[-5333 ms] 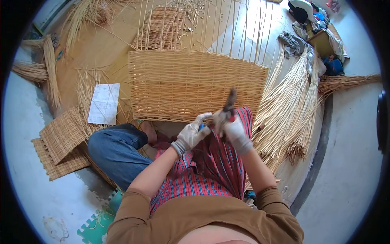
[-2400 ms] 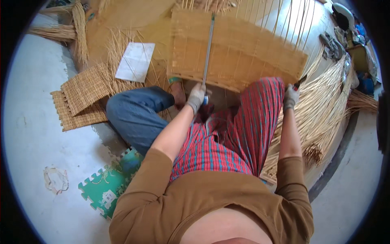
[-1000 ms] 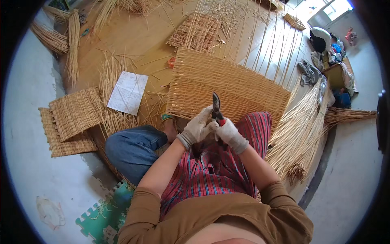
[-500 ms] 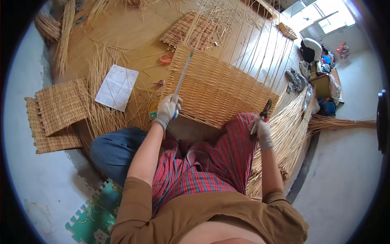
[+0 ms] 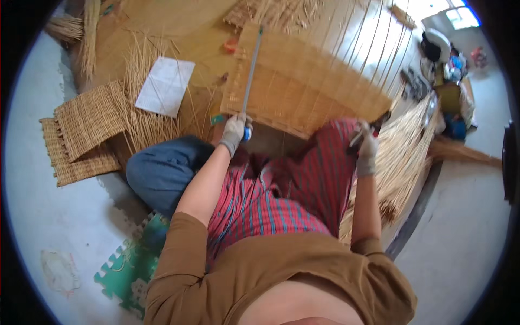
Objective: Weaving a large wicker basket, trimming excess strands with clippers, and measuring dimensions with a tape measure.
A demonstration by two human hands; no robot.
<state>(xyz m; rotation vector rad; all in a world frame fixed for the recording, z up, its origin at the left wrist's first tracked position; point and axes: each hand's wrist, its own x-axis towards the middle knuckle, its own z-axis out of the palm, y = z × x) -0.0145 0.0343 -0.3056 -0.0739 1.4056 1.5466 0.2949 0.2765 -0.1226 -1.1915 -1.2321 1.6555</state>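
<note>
Left hand [image 5: 235, 132], right hand [image 5: 368, 146] apart now, together one second ago. Left grip clasps tape measure [image 5: 247, 134]; drawn-out blade [image 5: 252, 76] now spans woven panel [image 5: 303, 81] ahead of lap [image 5: 265, 211]. Right grip holds shears [image 5: 383, 118] beside right knee [image 5: 338, 132].

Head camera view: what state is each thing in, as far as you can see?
Tape measure: blade drawn out over the woven panel.
Left grip: gloved, closed around the tape measure.
Right grip: gloved, closed around the shears.
Shears: held; too blurred to tell open or shut.
Woven panel: long strands sticking out of its far edge.
Paper sheet: spread out.
Two woven pieces: overlapping.
Straw bundle: fanned out.
</note>
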